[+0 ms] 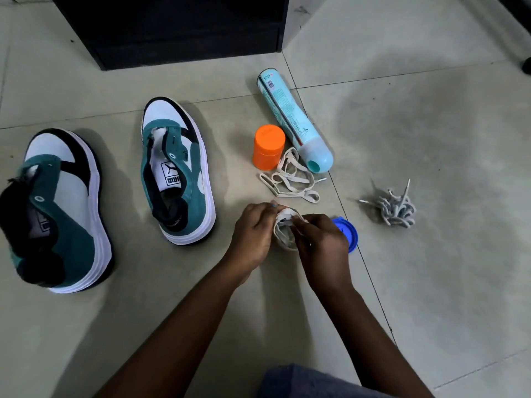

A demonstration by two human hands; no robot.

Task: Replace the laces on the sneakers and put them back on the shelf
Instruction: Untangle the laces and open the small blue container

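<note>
Two teal, white and black sneakers stand unlaced on the tiled floor, one at the far left (57,208), the other (175,170) nearer the middle. My left hand (254,234) and my right hand (321,245) together hold a bundled cream flat lace (283,235) just above the floor, both pinching it. A second cream lace (290,179) lies loose on the floor beyond my hands. A tangled pile of grey laces (395,209) lies to the right.
An orange cap (268,150) stands next to a pale blue spray can (293,119) lying on its side. A blue lid (349,232) sits behind my right hand. The dark shelf unit (178,30) stands at the top. Grey cloth (301,380) shows at the bottom edge.
</note>
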